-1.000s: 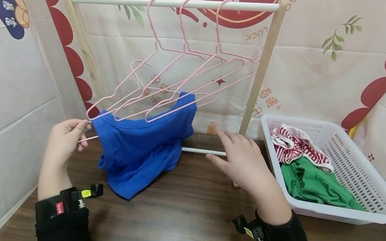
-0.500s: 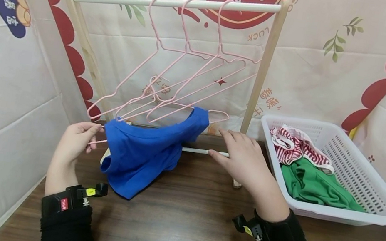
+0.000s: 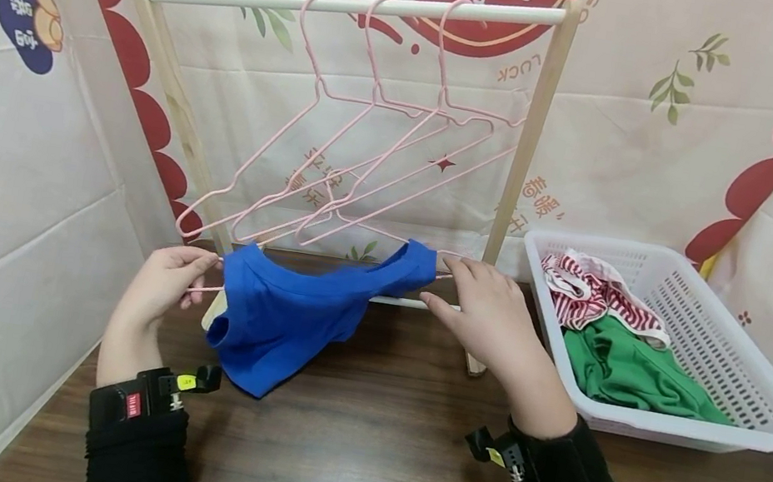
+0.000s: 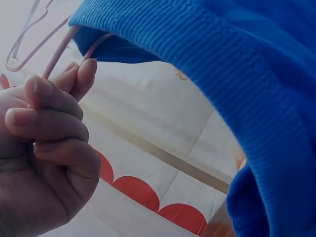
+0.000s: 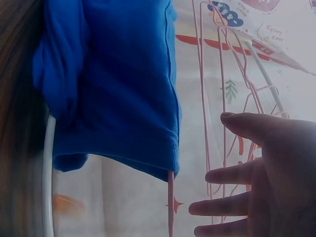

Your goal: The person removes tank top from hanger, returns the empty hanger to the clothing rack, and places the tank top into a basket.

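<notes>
A blue sleeveless top (image 3: 301,303) hangs on a pink hanger (image 3: 206,290), low in front of the rack. My left hand (image 3: 158,281) grips the hanger's left end, which pokes out of the armhole; the left wrist view shows the fingers (image 4: 57,123) curled round the pink wire. At the other side, my right hand (image 3: 496,317) is beside the hanger's right end. In the right wrist view its fingers (image 5: 222,202) are straight and spread, apart from the wire (image 5: 171,202) that sticks out of the top. Most of this hanger's bottom bar is hidden inside the cloth.
A rack with a white top rail (image 3: 242,1) and wooden posts (image 3: 527,145) stands behind the hands. Three bare pink hangers (image 3: 320,87) hang from it. To the right, a white basket (image 3: 698,427) holds a green garment (image 3: 639,370) and a red-striped one (image 3: 598,296).
My left hand has moved right and slightly down with the hanger. The top and the hanger's hook have shifted right and lower, bringing the hanger's right end near my nearly still right hand.
</notes>
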A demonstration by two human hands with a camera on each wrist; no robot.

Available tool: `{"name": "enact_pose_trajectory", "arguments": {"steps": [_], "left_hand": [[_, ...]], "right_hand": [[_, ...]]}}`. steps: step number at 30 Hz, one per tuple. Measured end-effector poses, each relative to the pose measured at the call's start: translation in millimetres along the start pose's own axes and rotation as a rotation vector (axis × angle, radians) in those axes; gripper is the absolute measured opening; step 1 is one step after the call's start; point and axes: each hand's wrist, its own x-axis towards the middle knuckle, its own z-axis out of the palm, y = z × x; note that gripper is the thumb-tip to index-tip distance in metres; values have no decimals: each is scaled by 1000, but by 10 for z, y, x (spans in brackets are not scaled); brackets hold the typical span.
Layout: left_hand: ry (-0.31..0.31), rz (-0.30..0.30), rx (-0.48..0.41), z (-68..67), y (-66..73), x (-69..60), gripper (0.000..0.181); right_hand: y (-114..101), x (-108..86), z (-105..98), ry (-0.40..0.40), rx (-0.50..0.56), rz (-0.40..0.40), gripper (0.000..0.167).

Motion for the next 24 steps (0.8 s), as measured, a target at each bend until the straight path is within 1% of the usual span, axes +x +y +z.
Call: {"name": "enact_pose_trajectory", "arguments": {"steps": [6, 11, 18, 24], "left_hand": [[-37, 2, -2, -4, -34, 11, 39], [-66, 22, -24, 2, -44, 13, 37], [-94, 60, -53, 23, -18, -6, 35], [-109, 78, -56, 40, 10, -12, 34]], "right_hand": [[18, 43, 37, 2, 8, 11, 67], [63, 90, 102, -1, 57, 15, 65], [100, 124, 163, -49, 104, 34, 61], [94, 115, 156, -89, 105, 32, 54]]}}
